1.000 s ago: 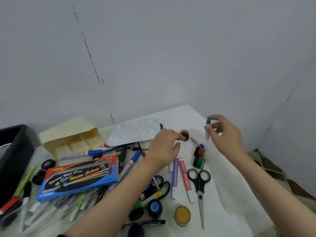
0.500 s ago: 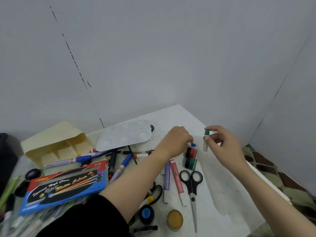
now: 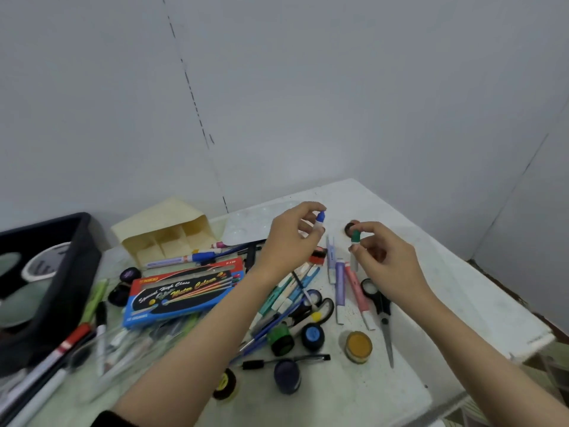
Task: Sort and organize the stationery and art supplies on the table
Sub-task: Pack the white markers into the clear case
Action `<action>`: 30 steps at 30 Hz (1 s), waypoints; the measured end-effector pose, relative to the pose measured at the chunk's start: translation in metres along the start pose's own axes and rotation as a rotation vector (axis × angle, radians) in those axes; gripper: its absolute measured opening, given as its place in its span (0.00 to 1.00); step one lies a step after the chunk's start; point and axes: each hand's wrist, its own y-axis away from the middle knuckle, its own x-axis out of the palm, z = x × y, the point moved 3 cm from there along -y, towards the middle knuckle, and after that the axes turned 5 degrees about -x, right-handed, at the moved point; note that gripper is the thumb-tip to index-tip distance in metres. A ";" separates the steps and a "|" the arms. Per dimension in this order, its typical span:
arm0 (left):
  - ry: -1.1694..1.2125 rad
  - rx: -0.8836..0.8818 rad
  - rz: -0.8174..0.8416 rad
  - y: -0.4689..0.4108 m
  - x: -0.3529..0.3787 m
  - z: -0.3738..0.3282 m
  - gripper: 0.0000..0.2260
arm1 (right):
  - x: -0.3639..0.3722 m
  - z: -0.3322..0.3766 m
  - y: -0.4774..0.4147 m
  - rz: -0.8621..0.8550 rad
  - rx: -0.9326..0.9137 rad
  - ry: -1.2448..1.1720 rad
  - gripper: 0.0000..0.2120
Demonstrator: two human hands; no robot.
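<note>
My left hand (image 3: pixel 288 238) is raised above the table and pinches a small white tube with a blue cap (image 3: pixel 320 217). My right hand (image 3: pixel 385 260) is held beside it and pinches a similar white tube with a green cap (image 3: pixel 355 238). Below them the white table (image 3: pixel 431 272) is strewn with pens, markers, small round paint pots and black scissors (image 3: pixel 381 309). A blue and red water colour box (image 3: pixel 181 291) lies left of my left forearm.
A cream compartment organizer (image 3: pixel 166 238) lies on its side at the back, with a clear palette (image 3: pixel 249 224) to its right. A black bin (image 3: pixel 52 282) stands at the left. A yellow paint pot (image 3: pixel 358 346) and dark pots sit near the front. The table's edge runs along the right.
My left hand has lifted from the table with the blue-capped tube pinched in it. My right hand kept its green-capped tube and came closer to the left hand.
</note>
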 end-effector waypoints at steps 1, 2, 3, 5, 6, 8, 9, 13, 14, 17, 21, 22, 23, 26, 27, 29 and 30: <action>0.014 -0.018 -0.018 0.012 -0.013 0.000 0.14 | 0.007 0.007 0.005 0.012 -0.007 -0.020 0.13; 0.013 -0.030 -0.036 0.025 -0.027 -0.001 0.15 | 0.014 0.015 0.010 0.028 -0.010 -0.049 0.13; 0.008 -0.046 -0.049 0.038 -0.041 0.000 0.15 | 0.022 0.023 0.017 0.048 -0.010 -0.079 0.12; -0.005 -0.074 -0.067 0.067 -0.068 0.004 0.14 | 0.039 0.040 0.030 0.087 -0.017 -0.123 0.11; -0.017 -0.081 -0.084 0.083 -0.082 0.008 0.13 | 0.048 0.049 0.037 0.107 -0.024 -0.137 0.11; -0.037 -0.119 -0.145 0.114 -0.107 0.020 0.13 | 0.068 0.064 0.054 0.157 -0.036 -0.160 0.11; -0.036 -0.157 -0.176 0.129 -0.118 0.028 0.13 | 0.079 0.072 0.063 0.184 -0.039 -0.173 0.11; 0.011 -0.312 -0.236 0.189 -0.159 0.060 0.13 | 0.121 0.098 0.098 0.283 -0.067 -0.214 0.10; 0.020 -0.337 -0.254 0.202 -0.169 0.065 0.13 | 0.131 0.104 0.107 0.309 -0.074 -0.228 0.10; 0.034 -0.396 -0.317 0.237 -0.193 0.079 0.14 | 0.158 0.120 0.128 0.379 -0.086 -0.245 0.11; 0.036 -0.444 -0.357 0.275 -0.215 0.091 0.12 | 0.187 0.138 0.150 0.432 -0.073 -0.280 0.12; 0.046 -0.453 -0.365 0.282 -0.219 0.093 0.12 | 0.193 0.143 0.154 0.443 -0.064 -0.288 0.12; 0.051 -0.463 -0.366 0.287 -0.221 0.095 0.11 | 0.199 0.147 0.158 0.457 -0.049 -0.294 0.12; 0.044 -0.486 -0.350 0.299 -0.225 0.100 0.10 | 0.215 0.158 0.167 0.512 -0.021 -0.296 0.11; 0.042 -0.493 -0.346 0.302 -0.226 0.102 0.10 | 0.220 0.161 0.169 0.531 -0.013 -0.303 0.10; 0.034 -0.496 -0.336 0.307 -0.226 0.106 0.11 | 0.230 0.166 0.172 0.567 0.015 -0.326 0.09; 0.025 -0.490 -0.331 0.308 -0.225 0.108 0.11 | 0.235 0.167 0.173 0.579 0.030 -0.339 0.09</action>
